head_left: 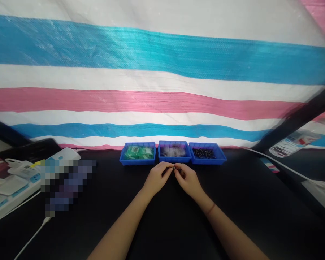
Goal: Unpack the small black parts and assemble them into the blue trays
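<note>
My left hand [157,177] and my right hand [188,179] meet fingertip to fingertip in front of the middle blue tray. Between their pinched fingers is a tiny item [173,167], too small to make out. Behind the hands stand three blue trays in a row. The left tray [137,163] holds green and clear pieces, the middle tray [174,159] holds clear, whitish pieces, and the right tray [222,158] holds several small black parts.
A white power strip [5,207] with plugs and cables lies at the left, beside a blurred-out object [70,186]. A plastic bottle [294,143] and a white cable [281,165] are at the right. A striped sheet [162,79] hangs behind the black table [162,231].
</note>
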`<action>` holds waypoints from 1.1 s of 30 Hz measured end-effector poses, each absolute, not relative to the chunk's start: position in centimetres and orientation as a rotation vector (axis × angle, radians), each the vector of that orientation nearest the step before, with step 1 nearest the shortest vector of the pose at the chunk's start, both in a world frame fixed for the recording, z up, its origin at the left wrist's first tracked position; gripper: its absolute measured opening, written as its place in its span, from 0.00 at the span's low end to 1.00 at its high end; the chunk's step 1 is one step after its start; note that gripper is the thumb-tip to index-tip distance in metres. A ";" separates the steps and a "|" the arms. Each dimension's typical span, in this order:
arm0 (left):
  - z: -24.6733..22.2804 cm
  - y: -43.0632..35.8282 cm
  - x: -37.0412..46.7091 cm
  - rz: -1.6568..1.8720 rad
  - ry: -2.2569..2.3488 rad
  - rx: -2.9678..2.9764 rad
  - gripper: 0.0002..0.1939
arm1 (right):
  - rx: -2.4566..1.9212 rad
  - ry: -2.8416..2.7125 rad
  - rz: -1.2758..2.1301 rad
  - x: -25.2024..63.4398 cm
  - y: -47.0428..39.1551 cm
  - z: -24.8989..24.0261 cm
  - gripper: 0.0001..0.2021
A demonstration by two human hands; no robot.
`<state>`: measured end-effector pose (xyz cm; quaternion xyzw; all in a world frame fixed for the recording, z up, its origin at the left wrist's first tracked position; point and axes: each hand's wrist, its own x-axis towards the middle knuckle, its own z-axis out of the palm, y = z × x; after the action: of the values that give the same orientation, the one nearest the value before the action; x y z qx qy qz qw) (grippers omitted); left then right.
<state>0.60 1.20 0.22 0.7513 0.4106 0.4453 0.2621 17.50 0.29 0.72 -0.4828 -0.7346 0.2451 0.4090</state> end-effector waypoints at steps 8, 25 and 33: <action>-0.2 1.2 0.6 1.171 1.197 1.965 0.11 | -1.242 -1.822 0.655 17.6 0.2 0.7 0.11; 0.3 1.2 0.6 1.120 1.202 2.011 0.09 | -1.230 -1.827 0.646 17.5 0.2 0.7 0.07; 0.1 1.3 0.6 1.165 1.140 1.976 0.07 | -1.208 -1.818 0.683 17.6 0.0 1.1 0.07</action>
<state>0.56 1.30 0.11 0.7392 0.4264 0.4358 0.2860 17.55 0.01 1.05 -0.4806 -0.7234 0.2720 0.4145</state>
